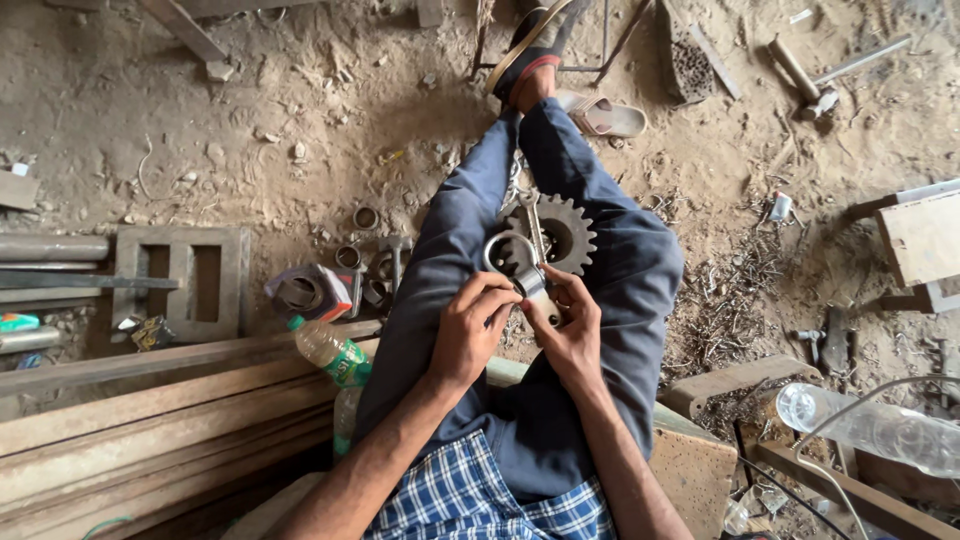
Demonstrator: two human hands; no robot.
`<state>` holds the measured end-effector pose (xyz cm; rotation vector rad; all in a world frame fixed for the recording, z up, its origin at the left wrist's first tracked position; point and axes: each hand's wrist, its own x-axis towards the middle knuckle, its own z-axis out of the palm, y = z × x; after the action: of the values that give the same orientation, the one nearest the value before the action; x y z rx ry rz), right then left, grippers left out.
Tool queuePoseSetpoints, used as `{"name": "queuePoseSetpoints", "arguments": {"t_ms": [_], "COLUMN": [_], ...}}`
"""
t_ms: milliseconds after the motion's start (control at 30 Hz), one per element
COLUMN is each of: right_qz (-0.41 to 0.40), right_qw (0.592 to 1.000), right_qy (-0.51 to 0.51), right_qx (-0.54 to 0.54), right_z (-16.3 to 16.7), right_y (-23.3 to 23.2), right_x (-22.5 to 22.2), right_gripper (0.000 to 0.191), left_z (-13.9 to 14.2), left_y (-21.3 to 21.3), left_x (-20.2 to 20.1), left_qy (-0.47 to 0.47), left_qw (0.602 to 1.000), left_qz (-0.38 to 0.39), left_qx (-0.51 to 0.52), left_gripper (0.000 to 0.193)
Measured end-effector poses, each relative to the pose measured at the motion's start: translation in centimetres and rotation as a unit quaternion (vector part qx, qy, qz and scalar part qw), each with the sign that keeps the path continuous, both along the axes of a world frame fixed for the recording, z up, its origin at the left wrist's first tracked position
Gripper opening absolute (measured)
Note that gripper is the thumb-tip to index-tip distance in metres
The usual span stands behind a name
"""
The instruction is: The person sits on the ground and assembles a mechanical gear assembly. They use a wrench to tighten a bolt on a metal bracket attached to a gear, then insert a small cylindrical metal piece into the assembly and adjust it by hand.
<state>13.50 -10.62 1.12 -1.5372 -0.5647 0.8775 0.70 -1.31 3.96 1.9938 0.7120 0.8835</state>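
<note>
I sit with my legs in dark blue trousers over a dirt floor. Both hands hold a metal connecting rod [512,262] between my knees, its ring end pointing away from me. My left hand [470,325] grips the rod's near end from the left. My right hand [570,325] grips it from the right, fingers wrapped around the shank. Just beyond the rod lies a toothed steel sprocket [560,235] on the ground between my legs, with a thin metal piece across it.
Metal rings and small parts [362,262] lie left of my knee, beside a small box [310,293] and a green-labelled plastic bottle [335,353]. Wooden planks [150,400] run at lower left. A hammer [800,80] and a sandal [605,117] lie beyond; another bottle [880,425] at right.
</note>
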Motion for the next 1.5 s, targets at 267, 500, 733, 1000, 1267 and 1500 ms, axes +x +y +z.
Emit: {"name": "queuePoseSetpoints", "arguments": {"t_ms": [267, 500, 733, 1000, 1267, 1500], "right_qz": [0.029, 0.005, 0.002, 0.007, 0.005, 0.007], "right_qw": [0.995, 0.991, 0.994, 0.997, 0.997, 0.988], "right_qy": [-0.090, -0.132, -0.102, -0.069, -0.066, -0.153], "right_qx": [0.027, -0.026, -0.038, -0.036, -0.026, -0.011], "right_z": [0.1, 0.7, 1.4, 1.3, 1.4, 1.5], "right_y": [0.3, -0.1, 0.2, -0.1, 0.0, 0.0], "right_x": [-0.1, 0.1, 0.0, 0.0, 0.0, -0.3], "right_gripper": [0.042, 0.044, 0.045, 0.046, 0.047, 0.047], "left_z": [-0.4, -0.8, 0.3, 0.4, -0.3, -0.5], "left_y": [0.1, 0.0, 0.0, 0.8, 0.5, 0.2], "left_x": [0.3, 0.5, 0.4, 0.2, 0.1, 0.0], "left_qy": [0.029, 0.046, 0.035, 0.084, 0.101, 0.104], "left_qw": [0.998, 0.998, 0.997, 0.988, 0.988, 0.983], "left_qz": [0.055, 0.025, -0.023, 0.064, 0.050, 0.080], "left_qx": [-0.001, 0.019, 0.062, 0.113, 0.108, 0.130], "left_gripper": [0.018, 0.022, 0.018, 0.020, 0.021, 0.016]}}
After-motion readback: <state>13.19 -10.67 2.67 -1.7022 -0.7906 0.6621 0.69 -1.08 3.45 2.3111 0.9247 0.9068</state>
